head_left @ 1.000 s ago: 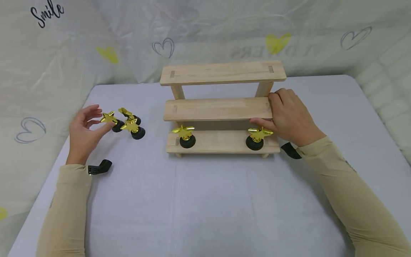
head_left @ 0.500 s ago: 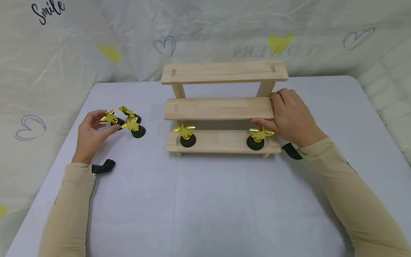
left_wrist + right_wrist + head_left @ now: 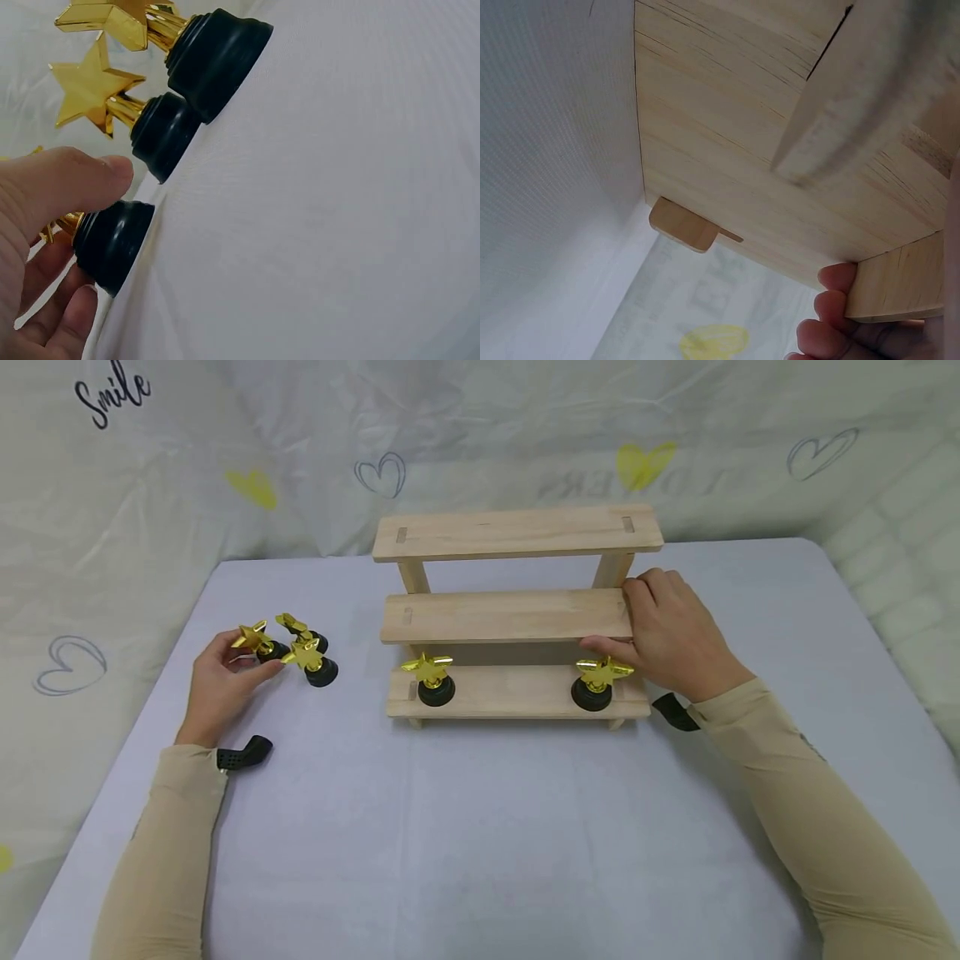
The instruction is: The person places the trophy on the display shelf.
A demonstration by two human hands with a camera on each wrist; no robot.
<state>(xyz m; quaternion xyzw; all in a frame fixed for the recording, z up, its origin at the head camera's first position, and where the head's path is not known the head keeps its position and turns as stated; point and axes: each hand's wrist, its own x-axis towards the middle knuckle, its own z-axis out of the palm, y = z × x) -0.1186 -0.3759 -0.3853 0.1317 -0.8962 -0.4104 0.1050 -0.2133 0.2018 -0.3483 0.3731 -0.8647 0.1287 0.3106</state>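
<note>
Left grip [image 3: 228, 681]: closed round the black base of the leftmost star trophy [image 3: 255, 637]; firmness not verifiable.
Held trophy: located at left of desk [image 3: 480, 827], just beside rear trophy [image 3: 296, 625] and front trophy [image 3: 306, 656]; lifted or resting, cannot tell.
Toppling risk: may knock over either neighbour if drawn sideways, owing to tight spacing.
Slip risk: could twist loose if pinched too lightly on the smooth base.
Right grip [image 3: 675, 631]: clamped on right end of middle tier [image 3: 510, 614] of wooden stand [image 3: 517, 531].
Stand risk: could tilt if pulled, unsettling contents.
Bottom tier [image 3: 513, 693]: carries left trophy [image 3: 437, 691] and right trophy [image 3: 592, 696], upright, well apart.
</note>
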